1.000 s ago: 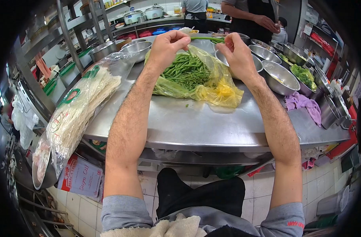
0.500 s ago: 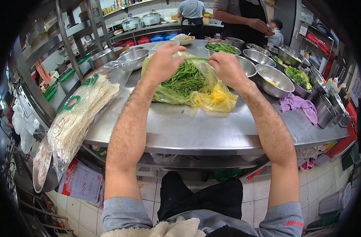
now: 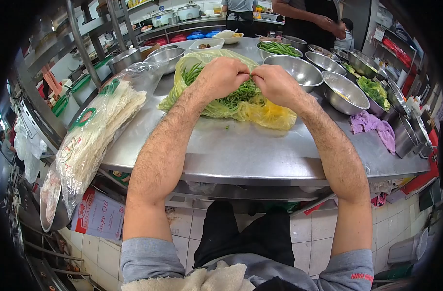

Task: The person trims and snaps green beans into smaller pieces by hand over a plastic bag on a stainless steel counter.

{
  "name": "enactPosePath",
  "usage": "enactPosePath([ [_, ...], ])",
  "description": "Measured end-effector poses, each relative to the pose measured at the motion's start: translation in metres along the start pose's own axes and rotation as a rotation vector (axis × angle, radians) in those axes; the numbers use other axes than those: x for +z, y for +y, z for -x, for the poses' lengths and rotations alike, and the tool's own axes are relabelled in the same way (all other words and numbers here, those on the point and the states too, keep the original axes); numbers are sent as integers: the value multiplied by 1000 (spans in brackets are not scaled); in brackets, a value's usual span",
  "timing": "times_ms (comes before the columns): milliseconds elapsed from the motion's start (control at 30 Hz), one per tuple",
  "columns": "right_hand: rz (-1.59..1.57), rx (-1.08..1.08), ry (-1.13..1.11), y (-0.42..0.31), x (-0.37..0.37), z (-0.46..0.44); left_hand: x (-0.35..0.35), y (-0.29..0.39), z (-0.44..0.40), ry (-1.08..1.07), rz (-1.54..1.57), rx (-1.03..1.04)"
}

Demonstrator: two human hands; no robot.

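My left hand point(image 3: 225, 77) and my right hand point(image 3: 278, 86) meet fingertip to fingertip above an opened yellow-green plastic bag point(image 3: 170, 101). Both are closed in a pinch on a green bean, which the fingers almost wholly hide. Inside the bag, beneath my hands, lies a heap of green beans point(image 3: 191, 72), with many short bits toward the front. The bag's bunched yellow end point(image 3: 274, 115) rests on the steel table point(image 3: 241, 153). Beyond my right hand stands an empty steel bowl point(image 3: 299, 68), and behind it a bowl of green beans point(image 3: 278, 48).
Wrapped white noodles point(image 3: 102, 128) lie along the left edge. Steel bowls, one with leafy greens point(image 3: 374, 92), crowd the right side near a purple cloth point(image 3: 374, 127). A white dish point(image 3: 206, 44) sits at the back. A co-worker point(image 3: 318, 19) stands across the table.
My left hand has come down and right, closing against my right hand. The long bean that stretched between them is now mostly hidden. The co-worker's arm has shifted right.
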State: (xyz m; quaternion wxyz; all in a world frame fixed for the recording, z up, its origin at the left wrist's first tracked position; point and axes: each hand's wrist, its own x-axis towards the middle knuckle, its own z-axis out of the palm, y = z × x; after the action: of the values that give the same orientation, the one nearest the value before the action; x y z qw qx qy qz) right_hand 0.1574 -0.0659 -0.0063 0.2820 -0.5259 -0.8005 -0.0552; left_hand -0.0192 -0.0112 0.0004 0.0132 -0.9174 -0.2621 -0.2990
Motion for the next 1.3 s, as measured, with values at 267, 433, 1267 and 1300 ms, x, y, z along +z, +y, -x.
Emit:
enactPosePath([
  [267, -6, -132, 174, -1, 5, 2, 4, 7, -1, 55, -103, 83],
  [433, -530, 181, 170, 0, 2, -6, 7, 5, -4, 264, 164, 91],
  [1267, -570, 293, -88, -8, 15, -3, -1, -7, -9, 577, 516, -161],
  [1300, -553, 304, -69, -6, 14, -3, -2, -7, -8, 566, 522, -191],
])
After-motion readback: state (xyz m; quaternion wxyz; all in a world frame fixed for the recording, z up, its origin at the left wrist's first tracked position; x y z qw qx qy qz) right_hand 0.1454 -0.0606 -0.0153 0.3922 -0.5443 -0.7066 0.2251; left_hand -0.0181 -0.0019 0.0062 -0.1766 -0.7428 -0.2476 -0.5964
